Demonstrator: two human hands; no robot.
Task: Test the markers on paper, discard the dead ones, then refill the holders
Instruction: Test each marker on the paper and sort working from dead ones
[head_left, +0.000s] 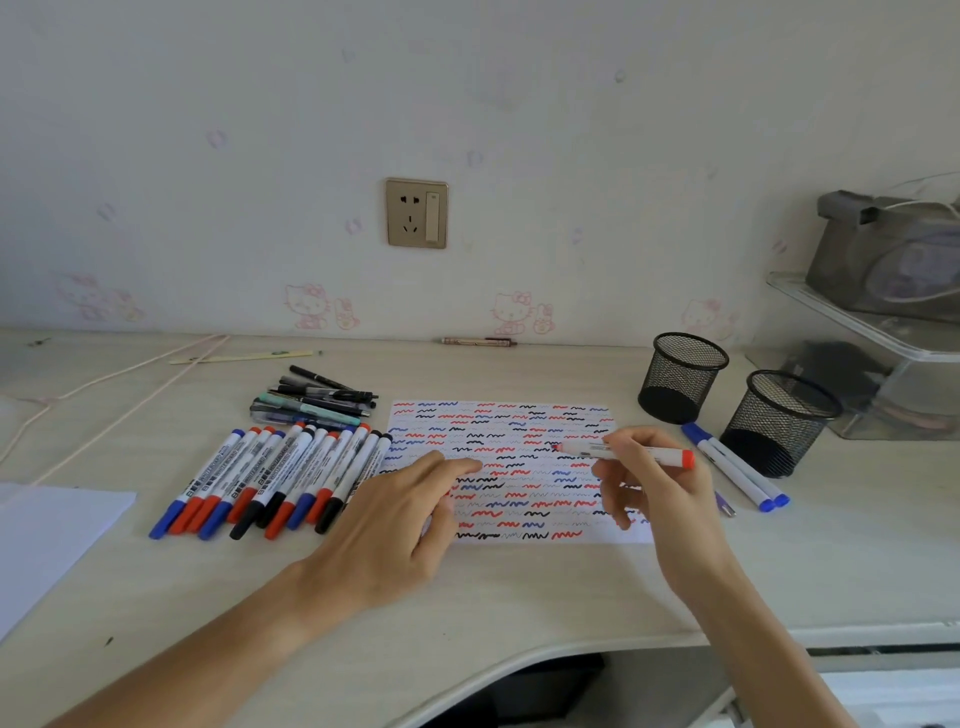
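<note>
On the paper, right fingers: thumb and fingertips (618, 441) pinch a red marker (626, 453) near its middle; the other fingers curl loosely below.
Red marker: uncapped, lying nearly level, red tip pointing left just over the sheet, red end cap to the right.
Right hand (649, 483): raised above the sheet's right edge.
Left fingers: relaxed and slightly spread, forefinger (457, 465) stretched onto the sheet; something red shows under them, too hidden to name.
Left hand (395, 525): rests on the sheet's left edge.
Test paper (511, 431): white sheet at mid-desk, filled with red, blue and black squiggles.
Marker row (275, 478): capped red, blue and black markers side by side, left of the sheet.
Pen pile (317, 402): dark pens, far side of the row.
Two blue markers (735, 467): right of the sheet, beside the near holder.
Mesh holders (680, 376): two black cups, far right.
Blank sheet (47, 535): near left edge of the desk (519, 597).
</note>
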